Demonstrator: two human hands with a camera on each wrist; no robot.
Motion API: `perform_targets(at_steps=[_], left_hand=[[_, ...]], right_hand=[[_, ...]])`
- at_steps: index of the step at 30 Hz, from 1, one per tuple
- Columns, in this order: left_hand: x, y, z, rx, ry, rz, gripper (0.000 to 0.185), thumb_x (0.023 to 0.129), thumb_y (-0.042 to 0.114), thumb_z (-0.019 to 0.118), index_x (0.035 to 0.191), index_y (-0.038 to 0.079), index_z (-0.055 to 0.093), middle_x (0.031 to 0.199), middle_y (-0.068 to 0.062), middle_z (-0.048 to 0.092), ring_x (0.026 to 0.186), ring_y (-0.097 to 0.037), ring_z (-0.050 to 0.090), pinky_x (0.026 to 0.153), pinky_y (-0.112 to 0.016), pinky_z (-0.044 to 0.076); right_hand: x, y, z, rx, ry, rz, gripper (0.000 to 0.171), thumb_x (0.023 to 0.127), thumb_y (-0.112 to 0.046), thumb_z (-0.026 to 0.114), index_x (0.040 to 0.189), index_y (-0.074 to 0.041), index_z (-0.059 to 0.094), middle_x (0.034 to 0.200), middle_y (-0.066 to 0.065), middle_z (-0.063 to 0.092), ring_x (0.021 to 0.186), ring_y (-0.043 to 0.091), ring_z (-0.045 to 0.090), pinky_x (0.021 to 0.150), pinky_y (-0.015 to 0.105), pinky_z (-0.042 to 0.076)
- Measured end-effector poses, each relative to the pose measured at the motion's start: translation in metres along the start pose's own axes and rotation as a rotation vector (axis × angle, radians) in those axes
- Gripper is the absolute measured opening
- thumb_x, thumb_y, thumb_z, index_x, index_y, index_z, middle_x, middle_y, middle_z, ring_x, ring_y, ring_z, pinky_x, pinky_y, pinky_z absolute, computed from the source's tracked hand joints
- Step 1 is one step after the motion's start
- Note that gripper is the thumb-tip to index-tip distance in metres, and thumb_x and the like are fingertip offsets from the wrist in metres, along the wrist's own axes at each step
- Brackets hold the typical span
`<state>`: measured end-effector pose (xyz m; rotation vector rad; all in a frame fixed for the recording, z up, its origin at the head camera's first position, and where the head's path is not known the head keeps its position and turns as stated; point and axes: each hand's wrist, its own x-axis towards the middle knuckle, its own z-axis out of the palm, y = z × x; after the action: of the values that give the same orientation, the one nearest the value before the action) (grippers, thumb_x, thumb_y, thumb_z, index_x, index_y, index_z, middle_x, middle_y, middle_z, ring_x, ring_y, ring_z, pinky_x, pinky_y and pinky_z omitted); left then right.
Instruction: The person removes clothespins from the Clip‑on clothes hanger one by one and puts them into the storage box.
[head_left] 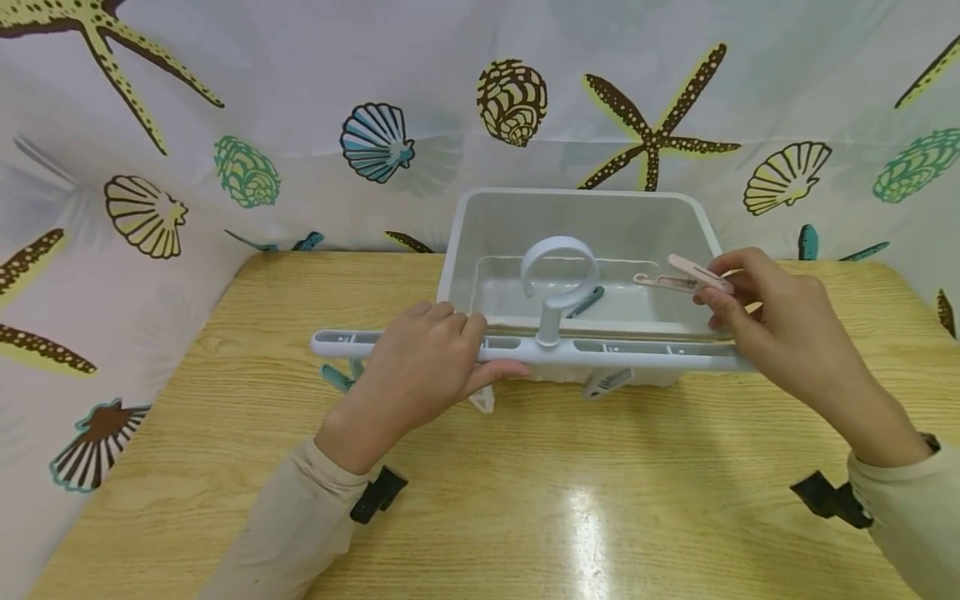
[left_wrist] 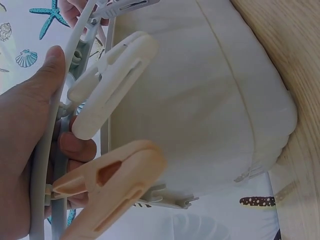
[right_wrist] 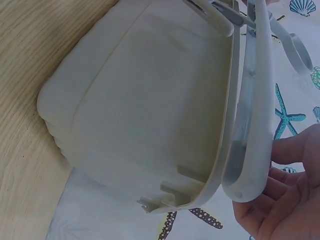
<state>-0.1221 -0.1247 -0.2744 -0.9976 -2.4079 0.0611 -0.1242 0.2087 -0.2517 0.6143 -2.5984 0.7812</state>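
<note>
My left hand point(head_left: 420, 367) grips the long bar of a pale grey clip hanger point(head_left: 637, 352) left of its round hook, thumb along the near side. Clothespins dangle below the bar: a teal clothespin point(head_left: 337, 377) near the left end, a white clothespin point(left_wrist: 115, 85) and a grey clothespin point(head_left: 607, 382). The left wrist view also shows an orange-tinted clothespin point(left_wrist: 117, 187) under the left hand. Beyond the hanger's right end, my right hand point(head_left: 787, 325) pinches a pale pink clothespin point(head_left: 699, 272) between thumb and fingers, over the bin's right side.
Behind the hanger a white plastic bin point(head_left: 585, 204) stands on the wooden table point(head_left: 480, 483), a dark teal clothespin point(head_left: 587, 302) lying inside. The hanger's bar overlaps the bin's near rim in the head view. A cloth point(head_left: 300, 75) printed with shells and starfish surrounds the table.
</note>
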Motion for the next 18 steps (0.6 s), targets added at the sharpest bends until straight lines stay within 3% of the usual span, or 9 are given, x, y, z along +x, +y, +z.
perform_targets(at_steps=[4,10,18], left_hand=[[-0.0008,0.0004,-0.0002,0.005,0.01,0.008,0.065,0.094,0.064,0.029,0.064,0.009,0.046,0.053,0.0,0.045,0.049,-0.015,0.043,0.047,-0.027,0.039],[-0.0001,0.0013,-0.001,0.017,0.009,0.009,0.059,0.086,0.061,0.058,0.064,0.009,0.046,0.053,-0.001,0.047,0.049,-0.016,0.045,0.048,-0.027,0.04],[0.0003,0.0023,-0.0017,0.017,0.003,0.003,0.059,0.084,0.061,0.061,0.064,0.008,0.046,0.053,-0.001,0.047,0.049,-0.016,0.045,0.048,-0.027,0.04]], right_hand=[[0.0009,-0.0017,-0.0013,-0.002,-0.007,0.005,0.022,0.093,-0.004,0.063,0.114,0.0,0.056,0.093,0.017,0.071,0.071,0.023,0.069,0.06,0.008,0.043],[0.0006,-0.0053,0.0016,0.011,0.016,0.034,0.02,0.092,-0.005,0.065,0.11,0.0,0.059,0.092,0.016,0.072,0.071,0.025,0.069,0.061,0.006,0.043],[-0.0018,-0.006,0.0058,-0.089,0.04,0.047,0.021,0.092,-0.014,0.067,0.109,-0.001,0.062,0.088,0.016,0.072,0.063,0.022,0.066,0.051,0.022,0.045]])
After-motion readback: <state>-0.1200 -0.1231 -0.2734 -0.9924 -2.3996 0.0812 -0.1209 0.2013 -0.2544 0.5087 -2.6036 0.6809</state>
